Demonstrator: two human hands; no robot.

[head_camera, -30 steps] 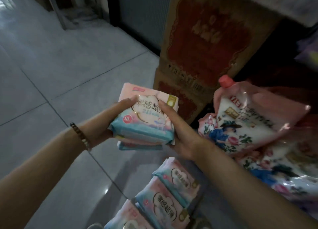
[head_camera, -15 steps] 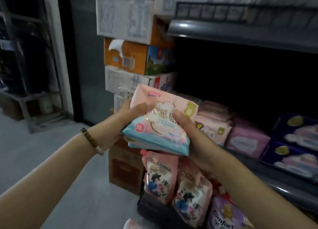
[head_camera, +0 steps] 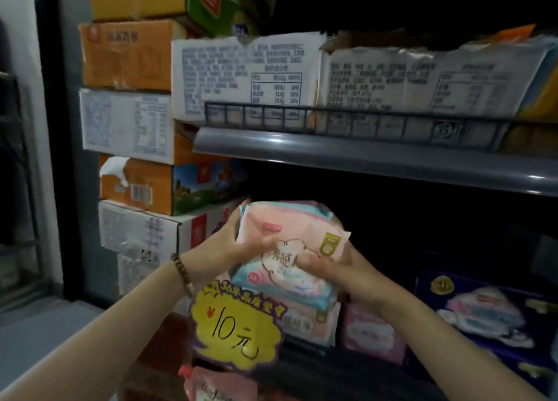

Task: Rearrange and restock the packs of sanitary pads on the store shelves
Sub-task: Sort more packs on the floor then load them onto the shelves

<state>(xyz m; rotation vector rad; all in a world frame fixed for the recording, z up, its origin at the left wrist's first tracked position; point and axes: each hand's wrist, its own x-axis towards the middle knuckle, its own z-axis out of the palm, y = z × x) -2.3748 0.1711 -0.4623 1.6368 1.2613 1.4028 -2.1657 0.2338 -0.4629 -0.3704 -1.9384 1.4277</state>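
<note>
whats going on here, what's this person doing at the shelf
A person is restocking pads. Their left grip and right grip clasp a small stack of packs from either side, in the bay under a grey shelf, directly above shelved packs of the same kind. Whether the stack already rests on them is unclear. A yellow price sign hangs in front, lower down.

My bare forearms stretch forward and angle in toward each other. My left hand [head_camera: 229,245] grips the pack [head_camera: 290,228] by its left edge, thumb across the front. My right hand [head_camera: 332,269] grips its right side, thumb pressed on the front.
</note>
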